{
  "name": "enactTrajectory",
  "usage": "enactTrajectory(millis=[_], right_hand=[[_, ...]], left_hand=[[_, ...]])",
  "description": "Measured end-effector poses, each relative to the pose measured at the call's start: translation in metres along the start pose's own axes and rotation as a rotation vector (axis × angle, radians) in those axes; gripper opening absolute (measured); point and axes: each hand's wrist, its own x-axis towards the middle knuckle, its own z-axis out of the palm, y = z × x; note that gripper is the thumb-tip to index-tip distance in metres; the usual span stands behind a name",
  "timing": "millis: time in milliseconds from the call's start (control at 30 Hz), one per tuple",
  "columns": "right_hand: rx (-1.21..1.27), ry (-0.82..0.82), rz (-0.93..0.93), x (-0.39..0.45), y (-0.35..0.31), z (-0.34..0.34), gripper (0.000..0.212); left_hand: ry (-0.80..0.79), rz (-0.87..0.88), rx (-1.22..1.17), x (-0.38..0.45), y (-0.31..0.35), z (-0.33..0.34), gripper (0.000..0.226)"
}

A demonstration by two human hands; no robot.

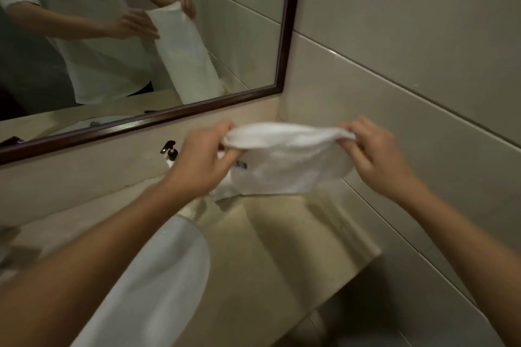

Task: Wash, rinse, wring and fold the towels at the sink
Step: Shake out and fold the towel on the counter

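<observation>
Head view shows my two hands raised over the beige counter (282,239), to the right of the white sink (169,276). Between them I hold a white towel (290,166) by its top edge. My left hand (203,160) grips the left end of this edge, the fingers curled around the cloth near the corner. My right hand (372,155) pinches the right end, the thumb and the first fingers closed on a bunched corner, the other fingers bent beside them. The top edge is stretched between the hands and sags a little in the middle. The rest of the towel hangs down from it, and its lower edge reaches the counter or is just above it; I cannot tell which. A small dark label (242,164) is visible on the towel near my left hand.

Behind my left hand a soap dispenser with a black pump (170,151) stands on the counter near the back wall. Above it is a mirror with a dark wooden frame (290,22), and in the glass I see my own reflection in a light shirt, holding the towel hanging long and straight. The wall (408,51) on the right is covered with large pale tiles
</observation>
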Motion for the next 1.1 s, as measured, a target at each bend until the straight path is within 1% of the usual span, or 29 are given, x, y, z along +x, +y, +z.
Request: enactTrajectory(millis=[67, 100, 167, 267, 300, 367, 533, 633, 700, 733, 767, 833, 867, 900, 933, 967, 1000, 1033, 1100], right_hand=[[0.185, -0.180, 0.097, -0.041, -0.001, 0.005, 0.031], [0.272, -0.275, 0.169, -0.060, -0.001, 0.011, 0.028], [0.365, -0.428, 0.300, -0.094, 0.001, 0.030, 0.017], [0.442, -0.523, 0.510, -0.130, 0.009, 0.066, 0.010], [0.469, -0.529, 0.575, -0.136, 0.013, 0.077, 0.008], [0.497, -0.508, 0.670, -0.138, 0.024, 0.096, 0.009], [0.523, -0.395, 0.832, -0.098, 0.053, 0.143, 0.015], [0.447, -0.372, 0.929, -0.083, 0.077, 0.182, 0.022], [0.379, -0.364, 1.043, -0.087, 0.085, 0.205, 0.034], [0.315, -0.359, 1.090, -0.091, 0.085, 0.215, 0.041], [0.227, -0.354, 1.126, -0.096, 0.084, 0.220, 0.048], [0.090, -0.330, 1.187, -0.106, 0.073, 0.221, 0.065], [0.088, -0.312, 1.233, -0.112, 0.066, 0.217, 0.075], [0.122, -0.330, 1.287, -0.119, 0.060, 0.213, 0.087], [0.161, -0.399, 1.333, -0.124, 0.055, 0.208, 0.098], [0.199, -0.491, 1.361, -0.129, 0.052, 0.205, 0.105], [0.237, -0.567, 1.364, -0.132, 0.052, 0.204, 0.106], [0.277, -0.601, 1.356, -0.134, 0.054, 0.206, 0.101], [0.340, -0.588, 1.307, -0.130, 0.056, 0.209, 0.084]], left_hand=[[-0.154, -0.002, -0.068, -0.040, -0.008, 0.014, 0.017], [-0.239, -0.011, -0.091, -0.060, -0.014, 0.024, 0.019], [-0.392, -0.087, -0.159, -0.093, -0.025, 0.042, 0.010], [-0.524, -0.215, -0.241, -0.121, -0.041, 0.069, 0.003], [-0.528, -0.264, -0.258, -0.123, -0.045, 0.077, 0.003], [-0.470, -0.397, -0.284, -0.119, -0.056, 0.091, 0.006], [-0.213, -0.801, -0.468, -0.086, -0.084, 0.134, 0.012], [-0.144, -0.971, -0.433, -0.072, -0.105, 0.172, 0.014], [-0.157, -1.059, -0.372, -0.069, -0.119, 0.194, 0.022], [-0.173, -1.074, -0.331, -0.070, -0.122, 0.202, 0.028], [-0.202, -1.057, -0.249, -0.072, -0.122, 0.207, 0.037], [-0.242, -0.976, 0.007, -0.082, -0.113, 0.211, 0.064], [-0.245, -0.960, 0.080, -0.088, -0.105, 0.209, 0.076], [-0.261, -1.003, 0.080, -0.094, -0.101, 0.208, 0.083], [-0.291, -1.082, 0.041, -0.098, -0.098, 0.206, 0.086], [-0.320, -1.173, -0.024, -0.100, -0.098, 0.204, 0.085], [-0.330, -1.252, -0.113, -0.101, -0.102, 0.204, 0.080], [-0.320, -1.312, -0.215, -0.098, -0.103, 0.201, 0.072], [-0.261, -1.386, -0.424, -0.091, -0.099, 0.198, 0.051]])
